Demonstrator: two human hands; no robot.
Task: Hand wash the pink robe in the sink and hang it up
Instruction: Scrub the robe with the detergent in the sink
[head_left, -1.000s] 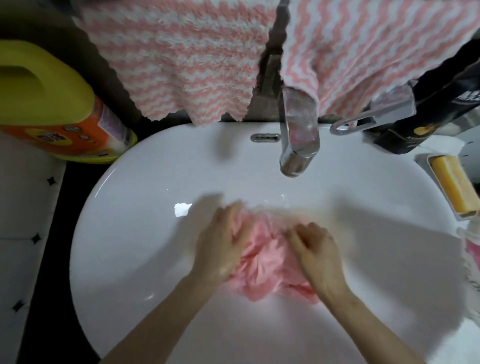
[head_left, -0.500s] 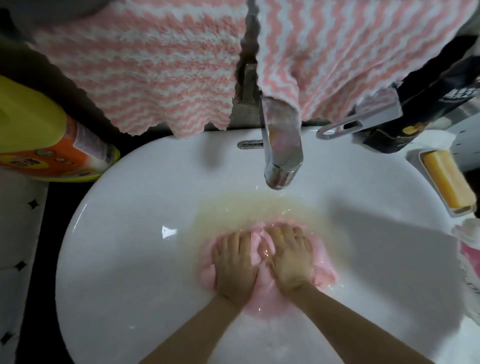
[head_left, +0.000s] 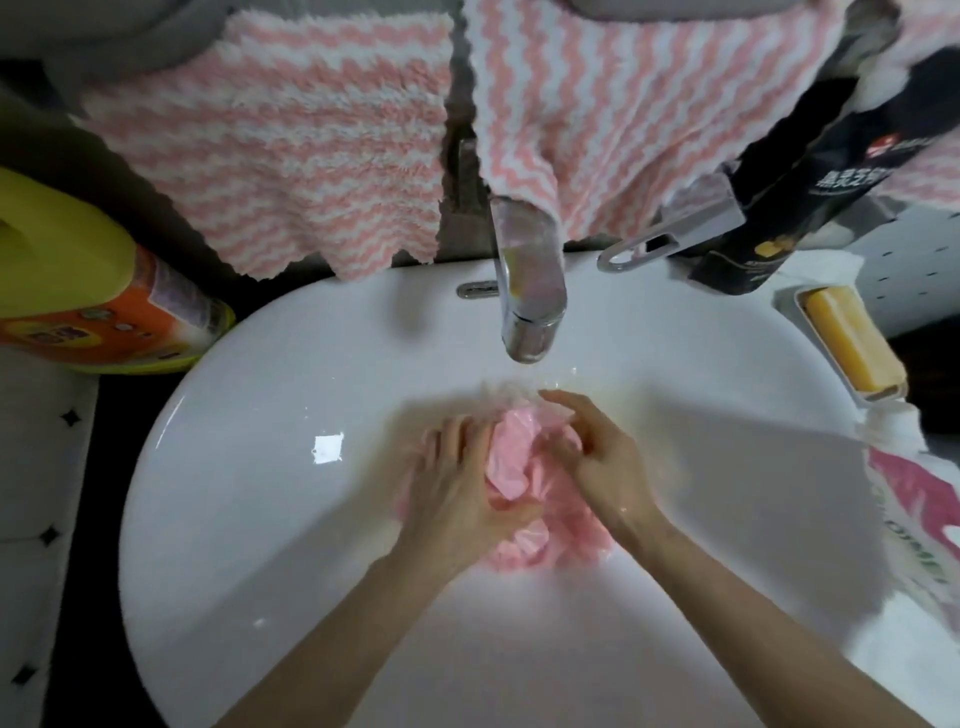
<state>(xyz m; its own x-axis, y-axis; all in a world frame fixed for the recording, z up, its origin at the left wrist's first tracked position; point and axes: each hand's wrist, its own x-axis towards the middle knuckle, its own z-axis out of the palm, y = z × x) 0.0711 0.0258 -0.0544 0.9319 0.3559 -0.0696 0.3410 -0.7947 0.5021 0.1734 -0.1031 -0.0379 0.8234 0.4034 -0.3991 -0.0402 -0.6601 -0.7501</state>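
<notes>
Both hands knead the pink robe (head_left: 511, 460), wadded between the palms low in the sink (head_left: 249, 467). L hand (head_left: 457, 493) cups it, thumb hooked in; R hand (head_left: 597, 457) digs bent fingers into folds. Risk: hard squeezing w/ the loose grip could splash water past the wrists, over the rim.

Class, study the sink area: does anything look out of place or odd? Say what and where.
One corner of the right striped towel hangs onto the faucet top, where it could get wet. The water around the pink robe looks faintly yellowish. Nothing else stands out.
</notes>
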